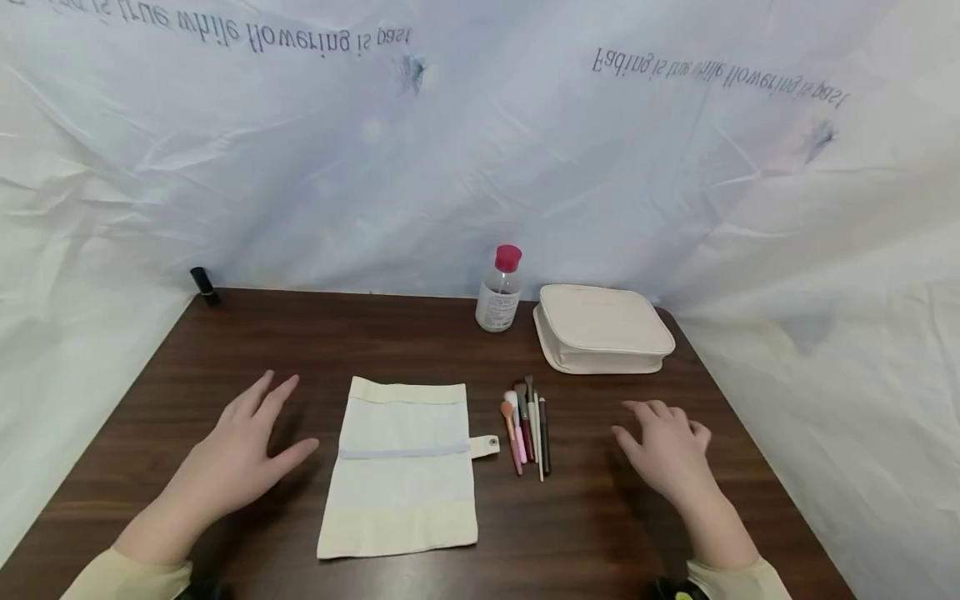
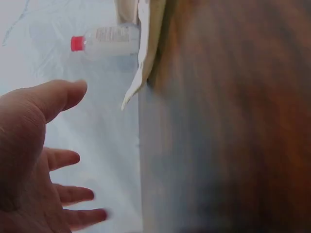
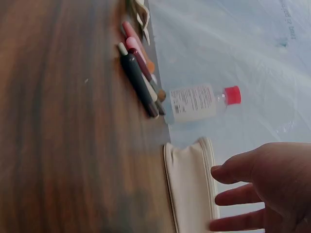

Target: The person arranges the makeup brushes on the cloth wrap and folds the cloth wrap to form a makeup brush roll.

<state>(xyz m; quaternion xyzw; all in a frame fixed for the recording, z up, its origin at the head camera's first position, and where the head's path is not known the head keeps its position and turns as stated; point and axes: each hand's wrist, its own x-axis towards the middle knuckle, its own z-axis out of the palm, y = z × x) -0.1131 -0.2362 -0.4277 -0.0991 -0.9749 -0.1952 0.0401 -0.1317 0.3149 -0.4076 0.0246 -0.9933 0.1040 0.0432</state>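
Observation:
On the dark wooden table lies a cream fabric brush roll (image 1: 405,483), spread flat, its snap tab pointing right. Beside that tab several makeup brushes (image 1: 528,429) lie in a loose bundle. My left hand (image 1: 236,450) hovers left of the roll with fingers and thumb spread, holding nothing; the left wrist view also shows this hand (image 2: 39,141) apart from everything. To the right of the brushes, my right hand (image 1: 669,450) is held over the table, fingers relaxed and nothing in them. The right wrist view shows that hand (image 3: 272,189) with its fingers loosely extended.
A clear bottle with a red cap (image 1: 498,292) stands at the back of the table. To its right sits a cream zip case (image 1: 606,327). A small black tube (image 1: 204,285) is at the far left corner. Pale printed sheeting (image 1: 450,150) hangs behind the table.

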